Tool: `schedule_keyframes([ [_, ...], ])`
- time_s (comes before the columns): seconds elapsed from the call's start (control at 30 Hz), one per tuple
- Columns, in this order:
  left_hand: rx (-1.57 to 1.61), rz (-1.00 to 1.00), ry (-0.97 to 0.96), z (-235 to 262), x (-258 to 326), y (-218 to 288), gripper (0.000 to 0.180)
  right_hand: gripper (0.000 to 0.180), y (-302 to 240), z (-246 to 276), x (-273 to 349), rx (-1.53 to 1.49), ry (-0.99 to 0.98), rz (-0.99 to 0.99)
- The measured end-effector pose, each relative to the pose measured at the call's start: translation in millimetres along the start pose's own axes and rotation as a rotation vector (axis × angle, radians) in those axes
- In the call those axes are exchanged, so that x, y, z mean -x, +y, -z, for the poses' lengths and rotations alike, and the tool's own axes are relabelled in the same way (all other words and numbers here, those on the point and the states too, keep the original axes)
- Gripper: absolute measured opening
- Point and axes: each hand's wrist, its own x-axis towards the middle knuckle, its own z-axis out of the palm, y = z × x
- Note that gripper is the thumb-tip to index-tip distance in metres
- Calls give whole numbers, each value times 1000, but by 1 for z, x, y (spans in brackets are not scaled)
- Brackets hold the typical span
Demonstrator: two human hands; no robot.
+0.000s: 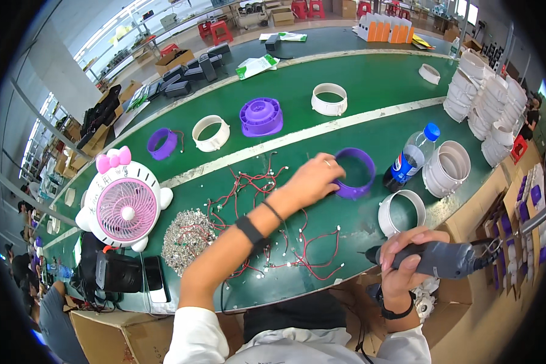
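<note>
My left hand point(312, 178) reaches across the green table, its fingers closed on the left edge of a purple plastic ring point(370, 164). My right hand point(403, 264) is wrapped round a dark electric screwdriver point(446, 259), its tip pointing left over the table's near edge. Between the two hands a white ring point(383, 212) stands near the edge. Red and black wires point(318, 255) with small white connectors lie loose under and beside my left forearm. Left of that forearm is a heap of small silvery parts point(187, 239), too small to name.
A pink-and-white fan point(127, 203) and a phone point(155, 279) stand at the left. A cola bottle point(411, 159), a stack of white rings point(448, 170) and taller stacks point(488, 100) are at the right. Farther back sit a purple housing point(261, 117) and white rings point(330, 100).
</note>
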Motion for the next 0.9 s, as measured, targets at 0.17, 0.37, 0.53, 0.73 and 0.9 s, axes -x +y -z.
schedule_keyframes([
  [0.17, -231, 40, 68, 14, -13, -1, 15, 51, -9, 17, 6, 84, 32, 30],
  [0.37, -459, 316, 375, 101, -8, -99, 15, 49, -9, 26, 6, 77, 53, 9],
  [0.53, -372, 446, 258, 115, 5, -174, 24, 48, -6, 35, 5, 78, 43, -1],
  [0.73, -307, 324, 420, 77, -15, -95, 46, 50, -11, 44, 6, 114, 88, 0],
  [0.9, 148, -132, 20, 3, -27, 51, 50, 51, -27, 43, 7, 148, 45, -39],
])
